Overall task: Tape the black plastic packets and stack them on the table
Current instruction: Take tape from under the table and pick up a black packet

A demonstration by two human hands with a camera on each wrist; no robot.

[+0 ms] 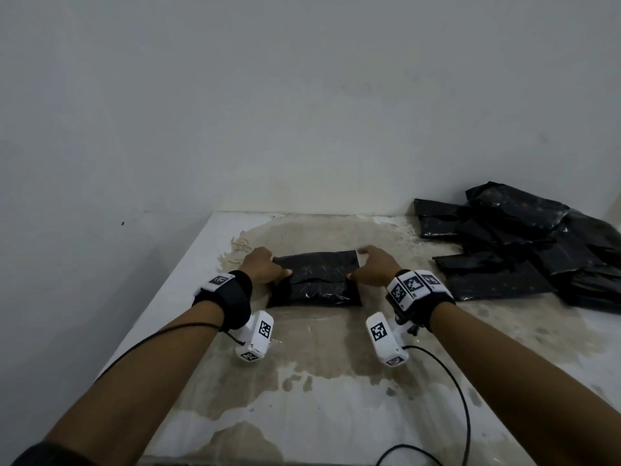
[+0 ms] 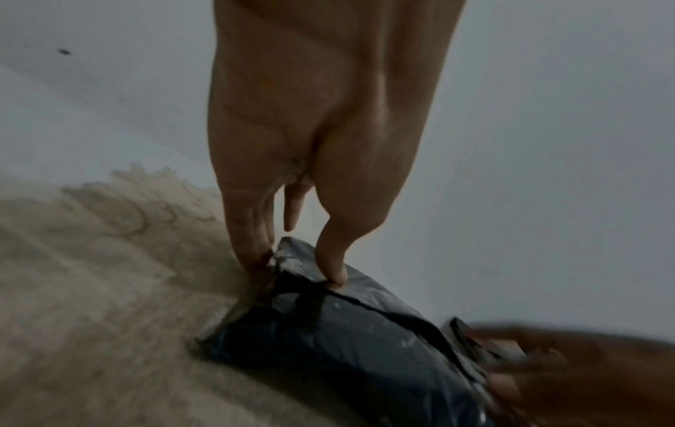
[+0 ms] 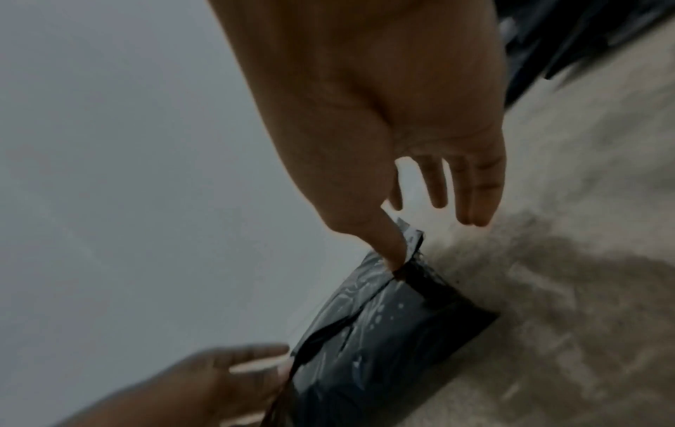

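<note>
Packet (image 1: 316, 279) between both hands; far pile (image 1: 524, 243) head-view only.

A packet (image 1: 316, 279) lay on the table (image 1: 336, 381), about midway across and toward its far half. The left hand (image 1: 260, 268) sat at the packet's left end, thumb on top; the right hand (image 1: 374, 269) sat at its right end, thumb on top too. A pile of packets (image 1: 524, 243) lay at the table's far right, well apart from the single packet, reaching back to the wall (image 1: 302, 112). The wall stood behind the table's far edge and along its left side. A cable (image 1: 460, 398) ran over the near right part of the table, below the right wrist.
</note>
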